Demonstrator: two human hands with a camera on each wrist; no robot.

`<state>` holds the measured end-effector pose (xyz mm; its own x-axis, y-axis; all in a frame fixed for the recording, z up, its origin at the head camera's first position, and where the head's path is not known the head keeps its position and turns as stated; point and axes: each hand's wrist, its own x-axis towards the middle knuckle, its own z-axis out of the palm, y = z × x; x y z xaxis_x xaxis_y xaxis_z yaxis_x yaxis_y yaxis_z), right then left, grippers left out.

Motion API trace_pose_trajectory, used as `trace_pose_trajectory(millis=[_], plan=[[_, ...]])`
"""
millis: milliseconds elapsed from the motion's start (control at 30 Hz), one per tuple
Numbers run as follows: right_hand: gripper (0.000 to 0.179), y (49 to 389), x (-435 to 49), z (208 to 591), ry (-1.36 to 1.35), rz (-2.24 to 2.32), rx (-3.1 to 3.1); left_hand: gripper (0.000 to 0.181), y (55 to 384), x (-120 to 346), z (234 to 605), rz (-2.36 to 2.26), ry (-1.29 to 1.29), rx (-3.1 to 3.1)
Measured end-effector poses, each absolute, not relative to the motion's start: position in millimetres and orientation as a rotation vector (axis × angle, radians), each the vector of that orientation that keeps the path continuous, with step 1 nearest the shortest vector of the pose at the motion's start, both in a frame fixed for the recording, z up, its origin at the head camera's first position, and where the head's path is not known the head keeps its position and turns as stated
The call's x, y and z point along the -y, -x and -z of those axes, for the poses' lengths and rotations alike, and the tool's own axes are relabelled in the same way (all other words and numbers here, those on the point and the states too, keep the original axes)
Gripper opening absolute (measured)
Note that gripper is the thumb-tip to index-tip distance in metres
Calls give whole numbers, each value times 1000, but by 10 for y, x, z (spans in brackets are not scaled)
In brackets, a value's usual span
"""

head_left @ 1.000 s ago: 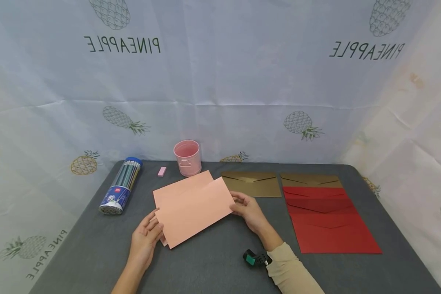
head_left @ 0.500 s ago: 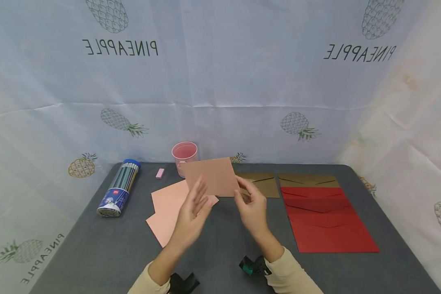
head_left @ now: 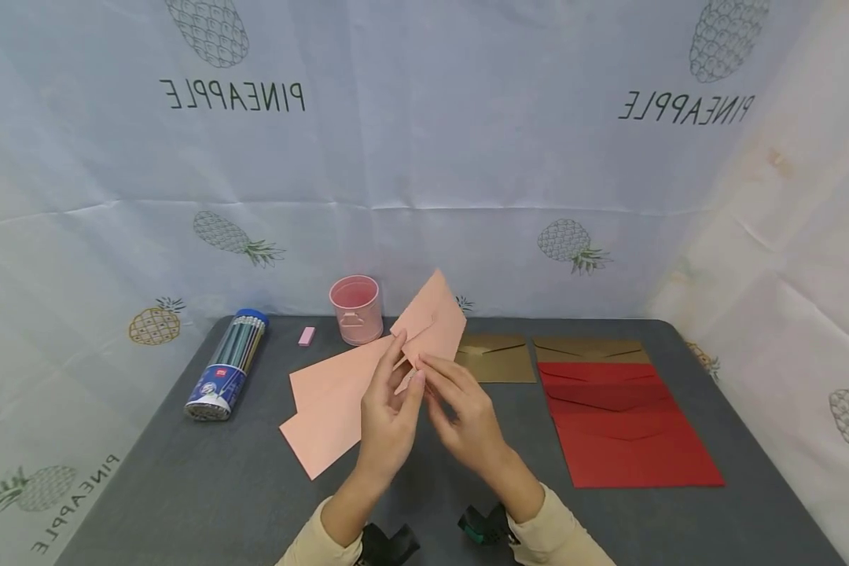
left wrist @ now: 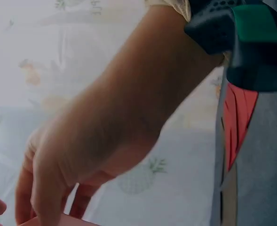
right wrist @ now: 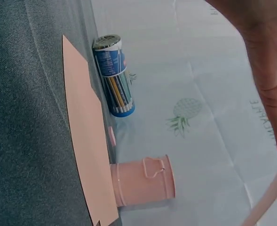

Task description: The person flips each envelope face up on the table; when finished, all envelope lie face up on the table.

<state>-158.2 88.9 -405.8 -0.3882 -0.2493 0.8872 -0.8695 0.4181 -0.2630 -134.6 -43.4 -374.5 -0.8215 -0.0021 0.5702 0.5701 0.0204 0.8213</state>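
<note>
A pink envelope (head_left: pixel 433 318) is raised and tilted above the table, with fold lines of a flap on the side facing me. My left hand (head_left: pixel 387 420) holds its lower left part between thumb and fingers. From the other side, my right hand (head_left: pixel 470 417) pinches its lower edge, fingertips close to the left thumb. The left wrist view shows the right hand (left wrist: pixel 89 141) over a strip of the envelope (left wrist: pixel 75 220). At the right edge of the right wrist view, an edge of the envelope (right wrist: pixel 270 195) shows below a hand. More pink envelopes (head_left: pixel 332 401) lie overlapping on the table.
A tube of pencils (head_left: pixel 226 365) lies at the left, near a pink eraser (head_left: pixel 306 336) and a pink bucket (head_left: pixel 357 310). Gold envelopes (head_left: pixel 498 362) and overlapping red envelopes (head_left: pixel 630 440) lie right on the grey table (head_left: pixel 205 487). A printed curtain (head_left: pixel 410 141) hangs behind.
Both hands first held several pink envelopes low; the right hand lifted one away and the others dropped to the table. The left hand came over and took hold; the envelope has tilted upward.
</note>
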Motion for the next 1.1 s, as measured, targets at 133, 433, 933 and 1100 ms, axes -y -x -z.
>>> trace_pose_trajectory(millis=[133, 433, 933, 1100], plan=[[36, 1585, -944, 4119, -1005, -976, 1948, 48, 1452, 498, 3873, 1780, 445, 1908], [40, 1792, -1348, 4253, -623, -1051, 2054, 42, 1698, 671, 4100, 1882, 353, 1937], [50, 2074, -2057, 4597, -330, -1731, 2190, 43, 2003, 897, 4502, 2288, 272, 1955], [41, 1979, -2091, 4488, -339, -1715, 2263, 42, 2055, 912, 4596, 2372, 226, 1938]])
